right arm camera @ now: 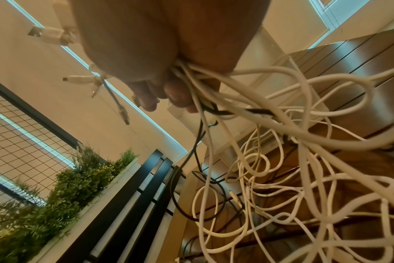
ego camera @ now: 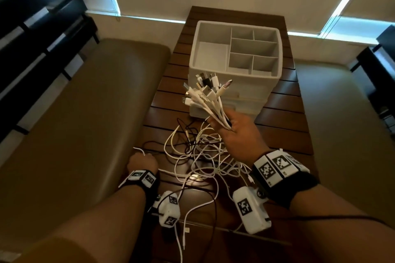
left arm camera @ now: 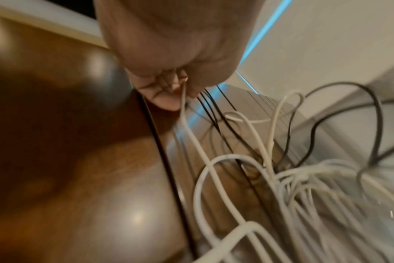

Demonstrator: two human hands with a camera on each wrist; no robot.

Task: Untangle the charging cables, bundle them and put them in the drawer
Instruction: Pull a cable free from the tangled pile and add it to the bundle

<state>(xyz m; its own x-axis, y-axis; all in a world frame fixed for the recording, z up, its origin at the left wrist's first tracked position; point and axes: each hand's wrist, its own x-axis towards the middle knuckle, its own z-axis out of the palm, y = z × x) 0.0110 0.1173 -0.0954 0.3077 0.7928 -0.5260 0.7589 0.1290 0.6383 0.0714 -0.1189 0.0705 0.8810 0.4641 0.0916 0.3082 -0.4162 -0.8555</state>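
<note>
On the slatted wooden desk [ego camera: 284,134], near edge: loose tangle of charging cables [ego camera: 201,156], mostly white, a few black strands mixed in. Loops overlap and cross, some trailing off the near edge of the desk toward the person.

Right hand [ego camera: 239,134] raised above the tangle, fingers [right arm camera: 178,96] curled tight round a bunch of cable ends. Connector heads [ego camera: 205,89] fan out above the fist, in front of the organiser; plugs mostly white, one black. Cords drop from under the fist straight into the pile. Right wrist view confirms: cables squeezed between palm and curled fingers, spilling down in loops.

Left hand [ego camera: 142,163] low at the left edge of the desk, beside the tangle. Left wrist view: fingertips [left arm camera: 169,99] pinch a single white cable [left arm camera: 200,151], which runs from the pinch down into the pile. Narrow grip, one strand only.

White organiser box [ego camera: 235,66] stands further back on the desk, just behind the tangle. Top tray split into one larger compartment on the left and five smaller ones on the right, nothing in them. Drawer fronts [ego camera: 245,100] below the tray look closed, partly hidden by the raised plugs.

Padded brown bench [ego camera: 85,113] left of the desk. Both wrists carry black bands with marker-tagged white camera housings.
</note>
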